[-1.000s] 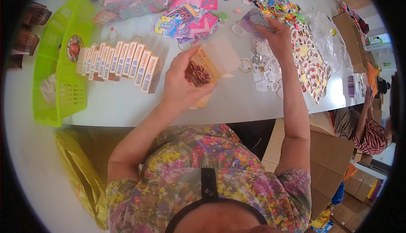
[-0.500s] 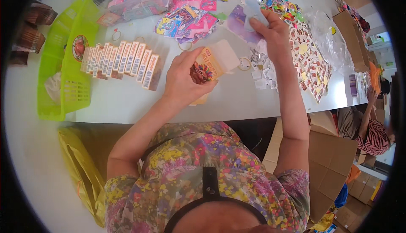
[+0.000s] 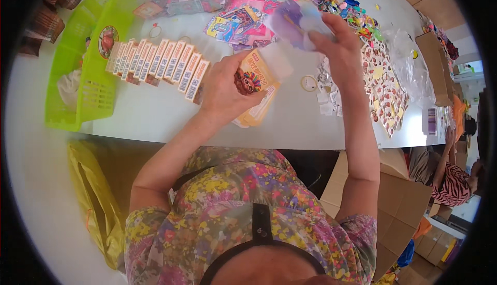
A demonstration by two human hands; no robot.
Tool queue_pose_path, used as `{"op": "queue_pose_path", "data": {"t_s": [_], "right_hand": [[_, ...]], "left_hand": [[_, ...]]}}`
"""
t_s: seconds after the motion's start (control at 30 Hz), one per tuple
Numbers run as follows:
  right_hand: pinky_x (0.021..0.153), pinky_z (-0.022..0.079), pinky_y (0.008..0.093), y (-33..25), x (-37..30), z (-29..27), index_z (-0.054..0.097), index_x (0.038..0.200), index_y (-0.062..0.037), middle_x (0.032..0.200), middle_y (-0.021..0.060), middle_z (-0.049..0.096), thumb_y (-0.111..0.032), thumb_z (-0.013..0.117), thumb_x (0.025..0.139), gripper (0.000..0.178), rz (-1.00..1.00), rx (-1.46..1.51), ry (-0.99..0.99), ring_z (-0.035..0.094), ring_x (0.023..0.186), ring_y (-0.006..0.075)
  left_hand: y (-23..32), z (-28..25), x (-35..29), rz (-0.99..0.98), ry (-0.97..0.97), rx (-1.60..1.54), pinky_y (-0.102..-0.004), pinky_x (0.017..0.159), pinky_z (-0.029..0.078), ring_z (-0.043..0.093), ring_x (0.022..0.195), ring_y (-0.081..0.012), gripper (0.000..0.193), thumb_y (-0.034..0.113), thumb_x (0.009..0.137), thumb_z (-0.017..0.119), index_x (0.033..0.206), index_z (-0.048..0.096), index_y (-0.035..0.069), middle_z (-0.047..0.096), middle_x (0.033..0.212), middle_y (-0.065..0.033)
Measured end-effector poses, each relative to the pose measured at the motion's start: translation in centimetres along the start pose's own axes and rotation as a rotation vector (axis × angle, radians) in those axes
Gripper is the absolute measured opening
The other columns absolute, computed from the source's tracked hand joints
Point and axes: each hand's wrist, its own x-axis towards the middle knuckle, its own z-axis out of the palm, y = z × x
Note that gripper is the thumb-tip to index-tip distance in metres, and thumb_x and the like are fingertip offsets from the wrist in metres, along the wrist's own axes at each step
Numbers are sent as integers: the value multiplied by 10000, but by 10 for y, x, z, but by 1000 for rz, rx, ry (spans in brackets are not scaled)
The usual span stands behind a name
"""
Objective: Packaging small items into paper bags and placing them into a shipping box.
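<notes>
Head view: holding orange box (image 3: pixel 251 74) in curled left grip (image 3: pixel 225 85), pinching blurred purple card (image 3: pixel 290 23) in right grip (image 3: pixel 341 49); could bend card, if misaligned, on pale flap (image 3: pixel 278 61) right of left grip.

A packing workshop or similar workroom, identified by goods kept in bulk. The white table (image 3: pixel 150 119) carries a row of matching small boxes (image 3: pixel 161 65) toward its near left corner, a pile of printed cards (image 3: pixel 239 22) farther back, and heaped colourful trinkets (image 3: pixel 339 6) and loose printed pieces (image 3: pixel 385 91) along its right edge. Past the near right corner appear stacked brown cartons (image 3: pixel 430 242) and another person (image 3: pixel 453 185) in a striped top.
</notes>
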Motion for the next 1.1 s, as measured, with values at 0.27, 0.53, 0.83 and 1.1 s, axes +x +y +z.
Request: {"op": "queue_pose_path", "data": {"t_s": [0.27, 0.53, 0.83, 1.1], "right_hand": [[729, 504, 240, 47, 61, 29, 656, 1085, 28, 908, 46, 683, -101, 681, 853, 266, -239, -407, 10, 631, 815, 106], [638, 485, 212, -31, -5, 23, 685, 1064, -17, 893, 26, 688, -23, 708, 803, 262, -106, -245, -123, 609, 740, 58], [616, 481, 223, -29, -30, 30, 677, 1043, -5, 831, 34, 667, -27, 734, 758, 291, -314, -678, -298, 595, 677, 80], [664, 496, 246, -3, -21, -22, 673, 1075, -42, 816, 54, 681, -83, 738, 782, 303, -116, -547, -72, 618, 744, 100]], "left_hand": [[5, -10, 1, -10, 66, -108, -401, 795, 463, 579, 909, -296, 682, 230, 610, 857, 1194, 556, 48, 596, 975, -117], [-4, -10, 6, 92, 160, 55, -403, 780, 466, 553, 895, -303, 700, 157, 542, 888, 1156, 564, 62, 573, 949, -111], [10, -8, 6, 377, 92, 194, -405, 780, 463, 541, 895, -325, 709, 140, 559, 870, 1189, 552, 67, 578, 994, -124], [26, -14, 10, -202, 20, -495, -273, 780, 543, 623, 945, -123, 719, 127, 685, 852, 1263, 449, -17, 593, 1072, -100]]}}
